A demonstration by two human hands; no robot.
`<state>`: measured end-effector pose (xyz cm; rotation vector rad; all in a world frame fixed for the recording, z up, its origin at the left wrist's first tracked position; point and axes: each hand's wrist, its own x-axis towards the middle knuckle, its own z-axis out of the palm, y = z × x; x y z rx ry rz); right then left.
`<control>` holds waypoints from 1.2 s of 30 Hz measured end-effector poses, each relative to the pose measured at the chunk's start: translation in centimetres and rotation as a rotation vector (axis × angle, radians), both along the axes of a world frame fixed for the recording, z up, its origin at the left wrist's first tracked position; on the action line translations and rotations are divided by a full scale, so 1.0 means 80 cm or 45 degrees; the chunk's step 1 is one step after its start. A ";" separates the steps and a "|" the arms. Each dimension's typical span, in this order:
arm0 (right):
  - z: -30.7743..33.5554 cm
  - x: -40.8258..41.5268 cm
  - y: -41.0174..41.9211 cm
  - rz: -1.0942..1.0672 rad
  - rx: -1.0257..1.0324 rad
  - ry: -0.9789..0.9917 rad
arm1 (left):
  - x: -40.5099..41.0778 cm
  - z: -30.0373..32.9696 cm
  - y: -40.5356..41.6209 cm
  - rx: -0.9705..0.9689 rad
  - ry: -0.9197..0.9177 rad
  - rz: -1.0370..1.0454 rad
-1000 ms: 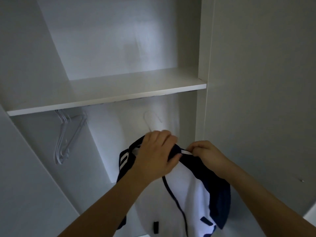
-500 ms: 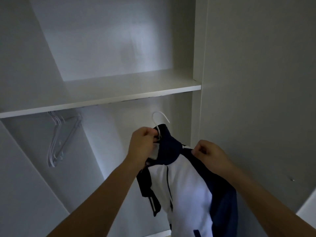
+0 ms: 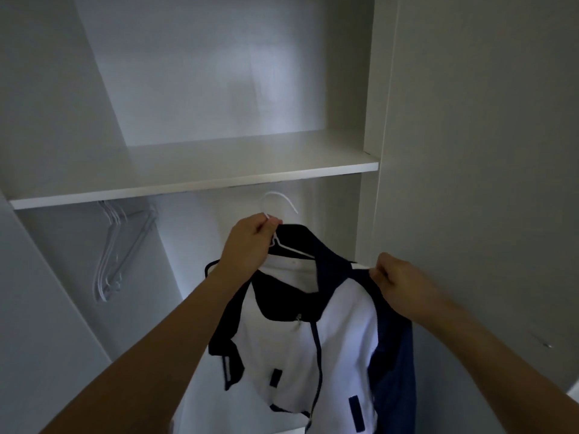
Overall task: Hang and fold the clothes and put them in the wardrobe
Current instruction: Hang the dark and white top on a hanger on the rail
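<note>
Your left hand (image 3: 247, 242) pinched the white hanger (image 3: 275, 211) at twelve o'clock; your right hand (image 3: 396, 278) pinched the jacket (image 3: 313, 339) shoulder.

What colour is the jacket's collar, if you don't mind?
The collar is dark navy, against the jacket's white front; the head view shows it.

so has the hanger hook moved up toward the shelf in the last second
Yes. The hanger hook has risen: a second ago it sat well below the shelf, now its top nearly reaches the shelf edge. The left hand grips its neck.

No text or label seems readable in this dim view.
</note>
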<state>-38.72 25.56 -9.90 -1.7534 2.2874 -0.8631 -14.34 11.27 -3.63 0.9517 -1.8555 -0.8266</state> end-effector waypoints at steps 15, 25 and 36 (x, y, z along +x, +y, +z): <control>0.024 0.100 -0.153 0.391 -0.096 -0.372 | 0.202 -0.040 -0.059 0.451 -0.876 -0.137; -0.029 0.167 -0.356 0.098 0.088 0.141 | 0.216 -0.133 -0.098 0.420 -0.404 0.178; -0.051 0.207 -0.509 0.231 0.419 -0.809 | 0.158 -0.203 -0.221 0.551 -0.042 0.285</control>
